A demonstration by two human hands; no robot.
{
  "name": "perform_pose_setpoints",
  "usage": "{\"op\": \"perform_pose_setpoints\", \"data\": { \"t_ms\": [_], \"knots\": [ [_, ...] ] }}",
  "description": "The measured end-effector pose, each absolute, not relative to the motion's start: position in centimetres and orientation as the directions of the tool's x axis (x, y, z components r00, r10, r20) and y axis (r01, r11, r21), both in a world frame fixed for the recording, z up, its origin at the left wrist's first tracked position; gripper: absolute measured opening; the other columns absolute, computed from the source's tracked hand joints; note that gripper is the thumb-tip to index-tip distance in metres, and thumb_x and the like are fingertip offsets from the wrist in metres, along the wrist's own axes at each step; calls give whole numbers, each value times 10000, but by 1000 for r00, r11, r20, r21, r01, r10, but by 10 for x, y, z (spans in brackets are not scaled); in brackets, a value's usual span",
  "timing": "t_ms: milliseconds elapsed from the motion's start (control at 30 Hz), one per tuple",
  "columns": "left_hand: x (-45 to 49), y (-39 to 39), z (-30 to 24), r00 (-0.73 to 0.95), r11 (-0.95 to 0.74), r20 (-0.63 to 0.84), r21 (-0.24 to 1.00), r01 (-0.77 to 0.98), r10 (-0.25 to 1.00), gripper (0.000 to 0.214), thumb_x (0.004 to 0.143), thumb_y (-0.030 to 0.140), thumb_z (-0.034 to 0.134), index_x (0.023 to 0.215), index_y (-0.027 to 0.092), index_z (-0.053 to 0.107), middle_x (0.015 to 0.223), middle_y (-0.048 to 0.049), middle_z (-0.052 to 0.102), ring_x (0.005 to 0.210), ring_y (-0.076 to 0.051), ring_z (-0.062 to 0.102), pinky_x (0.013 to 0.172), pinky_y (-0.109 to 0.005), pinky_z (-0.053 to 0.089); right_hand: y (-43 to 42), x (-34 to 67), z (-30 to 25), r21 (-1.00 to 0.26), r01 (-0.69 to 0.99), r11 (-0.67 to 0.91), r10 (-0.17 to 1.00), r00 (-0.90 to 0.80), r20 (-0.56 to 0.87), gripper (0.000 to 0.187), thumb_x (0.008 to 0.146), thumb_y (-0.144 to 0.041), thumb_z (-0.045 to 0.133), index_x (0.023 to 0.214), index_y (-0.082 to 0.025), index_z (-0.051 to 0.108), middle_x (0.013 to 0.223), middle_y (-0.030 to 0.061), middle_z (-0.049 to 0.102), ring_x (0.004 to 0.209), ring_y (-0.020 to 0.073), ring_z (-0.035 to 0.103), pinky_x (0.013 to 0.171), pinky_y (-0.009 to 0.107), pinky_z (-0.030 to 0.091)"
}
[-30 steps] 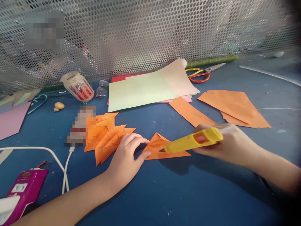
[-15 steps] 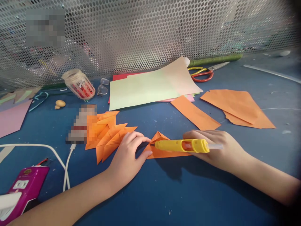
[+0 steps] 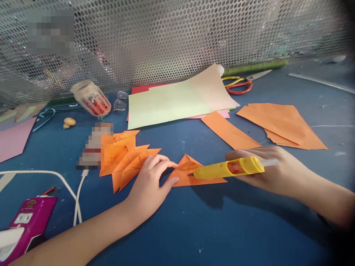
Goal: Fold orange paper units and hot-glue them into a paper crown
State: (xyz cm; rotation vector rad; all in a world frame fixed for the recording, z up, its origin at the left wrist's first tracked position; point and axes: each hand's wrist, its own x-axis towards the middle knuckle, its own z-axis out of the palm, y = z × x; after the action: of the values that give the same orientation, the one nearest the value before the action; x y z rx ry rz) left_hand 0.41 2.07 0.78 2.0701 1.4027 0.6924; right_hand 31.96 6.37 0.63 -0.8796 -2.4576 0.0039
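Touching folded orange paper, left hand loosely spread, right hand gripping yellow glue gun

On the desk, the left hand touches the left end of a folded orange triangle with thumb and forefinger, while the right hand points a yellow glue gun at it. Folded pieces lie left of the triangle; behind are a jar, sheets and scissors.
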Motion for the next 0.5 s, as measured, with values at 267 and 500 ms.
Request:
{"op": "perform_pose_setpoints", "data": {
  "t_ms": [267,500],
  "knots": [
    [4,21,7,323,-314,118,675,667,939,173,956,155,694,1084,269,719,1087,-32,698,1153,-266,683,1027,-452,576,65,328,3,-179,567,804,578,-673,462,295,1103,-416,438,924,-284,633,598,-24,625,440,150,548,450,300,371],
    [3,21,5,328,-324,125,670,668,936,165,955,165,697,1077,274,717,1091,-33,703,1139,-267,690,1015,-453,580,73,338,10,-141,588,797,569,-651,503,249,1094,-431,477,948,-296,627,603,-23,644,425,144,537,438,299,362]
  ]
}}
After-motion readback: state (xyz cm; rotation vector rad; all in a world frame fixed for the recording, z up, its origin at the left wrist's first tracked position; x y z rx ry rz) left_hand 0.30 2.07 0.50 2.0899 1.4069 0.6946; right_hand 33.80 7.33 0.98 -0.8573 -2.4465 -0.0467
